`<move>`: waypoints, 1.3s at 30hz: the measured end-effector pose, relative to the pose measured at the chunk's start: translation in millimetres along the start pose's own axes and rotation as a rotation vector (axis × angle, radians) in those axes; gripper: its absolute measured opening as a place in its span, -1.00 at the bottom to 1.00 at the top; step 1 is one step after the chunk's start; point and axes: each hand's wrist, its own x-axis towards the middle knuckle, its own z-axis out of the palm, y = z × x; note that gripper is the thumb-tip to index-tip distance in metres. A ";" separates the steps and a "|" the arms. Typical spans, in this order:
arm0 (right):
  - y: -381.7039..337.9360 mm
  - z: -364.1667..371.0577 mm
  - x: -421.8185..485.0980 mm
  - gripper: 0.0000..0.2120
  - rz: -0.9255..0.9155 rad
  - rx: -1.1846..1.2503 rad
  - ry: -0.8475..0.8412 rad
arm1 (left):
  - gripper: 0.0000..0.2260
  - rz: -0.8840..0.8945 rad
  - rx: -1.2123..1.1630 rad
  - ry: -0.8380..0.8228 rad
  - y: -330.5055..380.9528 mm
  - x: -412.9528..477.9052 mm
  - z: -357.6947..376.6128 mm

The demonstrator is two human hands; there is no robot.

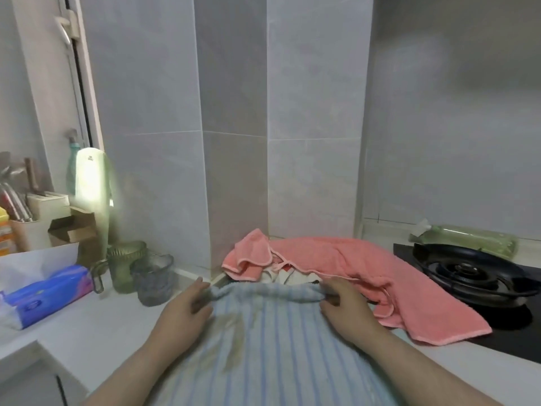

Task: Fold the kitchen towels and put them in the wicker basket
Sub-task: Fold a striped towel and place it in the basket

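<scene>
I see my left hand [187, 309] pinching the striped towel [263, 353] at its far left corner | right hand [345, 306] pinching its far right corner | towel on the bench [102, 320] by the near edge, stripes and long axis running toward the wall | pink towel [336, 256] just behind.

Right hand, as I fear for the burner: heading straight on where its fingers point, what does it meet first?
Probably the white cloth peeking from under the pink towel, just past the striped towel edge that the right hand pinches; depth is unclear.
</scene>
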 end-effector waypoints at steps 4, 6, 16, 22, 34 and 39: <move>-28.0 -8.3 -32.7 -0.64 -0.283 -0.426 -0.210 | -0.42 0.220 0.542 -0.208 17.6 -20.1 -4.6; -42.3 -10.6 -51.3 -0.57 -0.290 -0.491 -0.358 | -0.36 0.260 0.578 -0.313 24.1 -32.4 -1.2; -41.2 -7.2 -78.4 -0.39 -0.190 -0.429 -0.521 | -0.06 0.186 0.512 -0.558 22.1 -60.1 7.3; -27.2 -28.6 -116.9 -0.79 -0.118 -0.170 -0.261 | -0.40 0.445 0.245 -0.289 49.6 -111.3 -1.2; -5.9 -38.7 -214.3 -0.88 0.594 0.642 -0.003 | -0.69 0.912 0.451 -0.200 105.6 -202.0 65.5; -12.0 -45.8 -217.8 -0.88 0.634 0.761 -0.012 | -0.75 0.903 0.545 -0.173 133.3 -198.2 77.1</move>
